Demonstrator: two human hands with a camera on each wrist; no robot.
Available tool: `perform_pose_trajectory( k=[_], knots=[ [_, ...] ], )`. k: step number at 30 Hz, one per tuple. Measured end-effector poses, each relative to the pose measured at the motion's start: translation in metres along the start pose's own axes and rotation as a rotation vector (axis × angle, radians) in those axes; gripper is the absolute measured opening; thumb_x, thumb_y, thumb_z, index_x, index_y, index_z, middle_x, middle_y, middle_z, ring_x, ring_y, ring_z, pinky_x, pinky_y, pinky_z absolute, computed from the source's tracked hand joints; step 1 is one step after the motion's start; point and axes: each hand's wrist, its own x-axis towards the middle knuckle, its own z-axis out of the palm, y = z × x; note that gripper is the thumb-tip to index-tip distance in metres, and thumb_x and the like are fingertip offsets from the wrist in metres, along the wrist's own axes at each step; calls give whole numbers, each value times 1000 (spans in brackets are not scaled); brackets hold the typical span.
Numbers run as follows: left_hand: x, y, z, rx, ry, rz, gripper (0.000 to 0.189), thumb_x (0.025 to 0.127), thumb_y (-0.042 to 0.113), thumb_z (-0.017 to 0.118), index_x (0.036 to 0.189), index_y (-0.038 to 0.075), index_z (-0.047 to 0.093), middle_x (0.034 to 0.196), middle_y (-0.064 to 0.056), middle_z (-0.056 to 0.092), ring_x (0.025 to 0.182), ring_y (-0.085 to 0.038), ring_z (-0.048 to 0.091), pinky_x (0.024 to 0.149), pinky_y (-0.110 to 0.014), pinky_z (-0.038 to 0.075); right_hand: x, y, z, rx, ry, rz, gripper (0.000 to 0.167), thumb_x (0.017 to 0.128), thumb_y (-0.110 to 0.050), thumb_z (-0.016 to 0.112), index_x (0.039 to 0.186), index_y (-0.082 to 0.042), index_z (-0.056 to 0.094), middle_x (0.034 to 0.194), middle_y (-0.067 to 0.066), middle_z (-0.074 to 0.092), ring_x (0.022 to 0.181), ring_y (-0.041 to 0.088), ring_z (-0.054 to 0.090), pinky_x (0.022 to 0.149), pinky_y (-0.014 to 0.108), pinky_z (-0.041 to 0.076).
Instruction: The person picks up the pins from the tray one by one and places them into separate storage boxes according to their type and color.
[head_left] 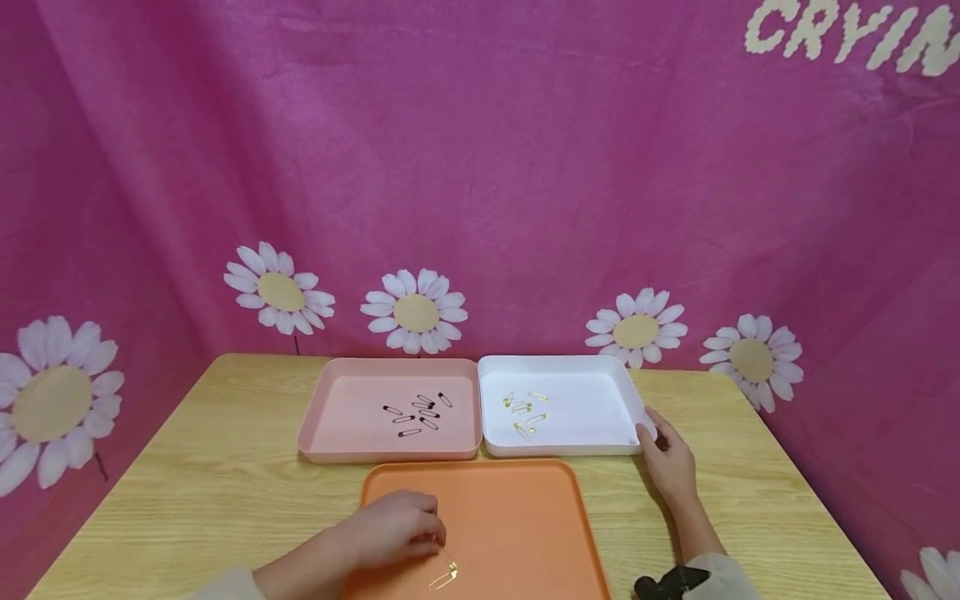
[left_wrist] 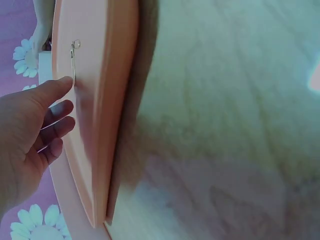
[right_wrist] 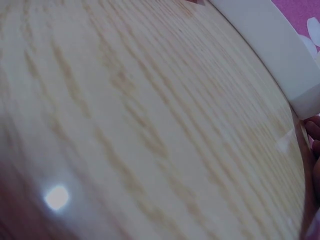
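Over the orange tray (head_left: 517, 517), my left hand (head_left: 397, 530) pinches the end of a gold safety pin (left_wrist: 74, 67) between thumb and fingers. A second gold safety pin (head_left: 444, 577) seems to lie against its head on the tray; in the left wrist view the two are hard to tell apart. My right hand (head_left: 670, 458) holds the near right corner of the white tray (head_left: 592, 408), thumb at the rim. Several gold safety pins (head_left: 521, 407) lie in that tray's left half. Only a few fingertips (right_wrist: 314, 131) show in the right wrist view.
Left of the white tray, and touching it, stands a pink tray (head_left: 345, 408) with several black safety pins (head_left: 427, 422). All three trays are on a wooden table (head_left: 187, 492). A pink curtain (head_left: 480, 183) with daisies hangs behind and at the sides.
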Motion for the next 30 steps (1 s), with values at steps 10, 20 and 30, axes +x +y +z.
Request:
perform_pose_trajectory(
  k=[10,20,30],
  knots=[
    [-3,6,5,50,21,-36,7,84,26,67,77,25,65,72,15,49,70,-1,48,65,-15,36,-4,-5,0,-12,12,-8,52,95,-38,51,139,-11,44,144,20,40,134,33,35,109,47,28],
    [5,12,0,-127,-120,-212,14,81,19,64,72,22,54,69,15,40,64,2,38,63,-16,33,0,1,1,1,12,-6,55,94,-41,51,140,-13,43,146,19,39,136,34,33,110,49,26],
    [9,4,1,-336,-128,-312,15,76,16,64,71,21,51,69,14,41,60,2,39,56,-15,34,1,1,1,-16,-5,16,57,94,-45,48,142,-15,41,147,17,36,137,34,31,111,49,26]
  ],
)
